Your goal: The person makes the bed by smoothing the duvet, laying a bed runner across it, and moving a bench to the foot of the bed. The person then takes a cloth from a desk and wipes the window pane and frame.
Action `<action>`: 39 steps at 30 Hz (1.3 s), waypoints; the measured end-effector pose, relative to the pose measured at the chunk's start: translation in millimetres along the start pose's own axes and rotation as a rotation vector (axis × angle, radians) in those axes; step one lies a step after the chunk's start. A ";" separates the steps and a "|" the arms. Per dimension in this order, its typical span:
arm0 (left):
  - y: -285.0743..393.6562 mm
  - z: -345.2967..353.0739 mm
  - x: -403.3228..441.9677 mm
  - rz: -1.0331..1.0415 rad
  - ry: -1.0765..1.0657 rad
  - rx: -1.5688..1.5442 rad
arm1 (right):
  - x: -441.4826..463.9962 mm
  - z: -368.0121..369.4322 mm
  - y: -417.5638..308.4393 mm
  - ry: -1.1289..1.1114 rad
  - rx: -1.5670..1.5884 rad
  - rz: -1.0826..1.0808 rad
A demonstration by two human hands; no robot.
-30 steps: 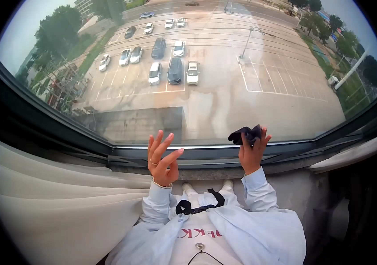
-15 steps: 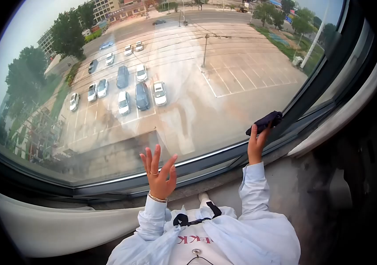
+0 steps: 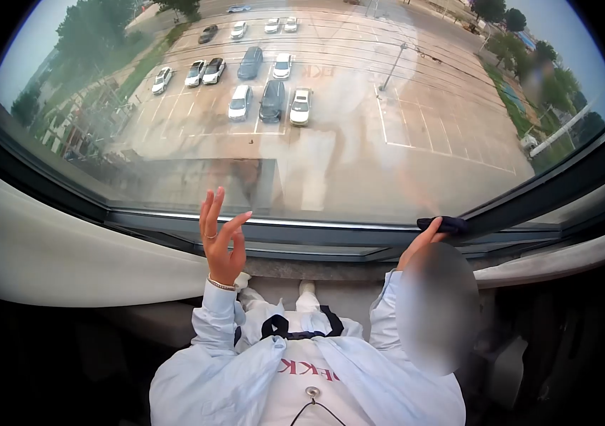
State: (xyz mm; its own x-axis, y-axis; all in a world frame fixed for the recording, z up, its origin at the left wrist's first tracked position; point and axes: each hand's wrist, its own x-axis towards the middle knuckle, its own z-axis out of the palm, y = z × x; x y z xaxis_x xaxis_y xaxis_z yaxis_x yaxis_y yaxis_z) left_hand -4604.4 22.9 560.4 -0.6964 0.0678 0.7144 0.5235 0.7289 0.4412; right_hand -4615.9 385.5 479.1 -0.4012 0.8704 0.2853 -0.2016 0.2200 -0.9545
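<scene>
My right hand (image 3: 421,243) holds a dark cloth (image 3: 443,225) at the lower right of the window, where the glass meets the frame. A grey blur covers part of that hand and its sleeve. My left hand (image 3: 224,241) is raised in front of the lower window frame (image 3: 302,233), its fingers apart and nothing in them. A ring and a bracelet show on it. The window glass (image 3: 359,177) fills the upper view, with faint reflections on it.
A pale curtain (image 3: 68,248) hangs at the left, and another light curtain edge (image 3: 551,261) lies at the right. A grey sill (image 3: 281,268) runs below the frame. Beyond the glass is a car park with several cars.
The view has swung back from its tilt of half a second ago. My right hand and the cloth are now lower, by the frame's right corner. My left hand stays raised with fingers apart.
</scene>
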 end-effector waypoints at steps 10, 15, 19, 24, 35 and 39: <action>-11.6 -19.4 3.3 -0.002 0.037 -0.175 | -120.2 56.1 -61.4 -0.293 -0.009 -0.065; -56.9 -66.5 2.8 -0.049 0.001 -0.120 | -215.2 117.9 -90.5 -0.701 -0.279 -0.703; -100.5 -114.0 -8.4 -0.134 0.028 -0.016 | -269.3 185.0 -105.0 -0.901 -0.336 -1.336; -149.2 -178.6 -46.2 -0.363 0.197 0.069 | -333.3 228.0 -97.4 -1.075 -0.366 -1.550; -127.6 -110.4 -135.4 -0.620 0.113 -0.169 | -365.7 270.2 -26.8 -1.072 -0.223 -1.660; -144.1 -53.6 -173.2 -0.638 0.094 -0.207 | -383.5 291.0 27.8 -1.130 -0.162 -1.652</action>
State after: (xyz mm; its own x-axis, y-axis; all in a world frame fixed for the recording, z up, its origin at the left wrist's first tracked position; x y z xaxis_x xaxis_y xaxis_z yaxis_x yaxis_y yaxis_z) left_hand -4532.9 -130.3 402.2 -0.8598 -0.3986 0.3192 0.1136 0.4601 0.8806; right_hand -4727.7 -70.4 368.5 -0.2365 -0.7765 0.5840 -0.8538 0.4530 0.2566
